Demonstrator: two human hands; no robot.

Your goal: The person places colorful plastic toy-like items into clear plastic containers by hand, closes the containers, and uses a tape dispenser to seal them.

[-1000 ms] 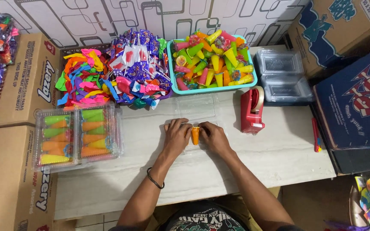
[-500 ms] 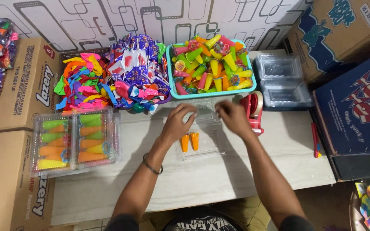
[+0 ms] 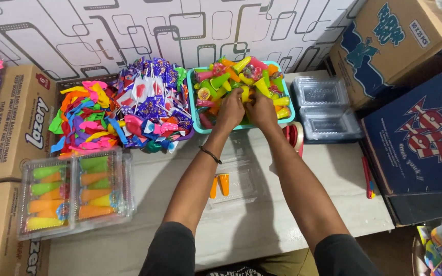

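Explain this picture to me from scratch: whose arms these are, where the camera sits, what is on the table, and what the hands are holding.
There is no machine here. A person wears a camera on the head, so the single view looks down along their own two arms.

Both hands reach into a teal tray heaped with colourful cone-shaped toys. The left hand and right hand are buried among the cones, so a firm grip cannot be made out.

On the white table, near the arms, lies an open clear plastic box holding two orange cones. To the left sit two filled clear boxes, a heap of balloons and wrapped lollipops. To the right are empty clear boxes and a red tape dispenser.
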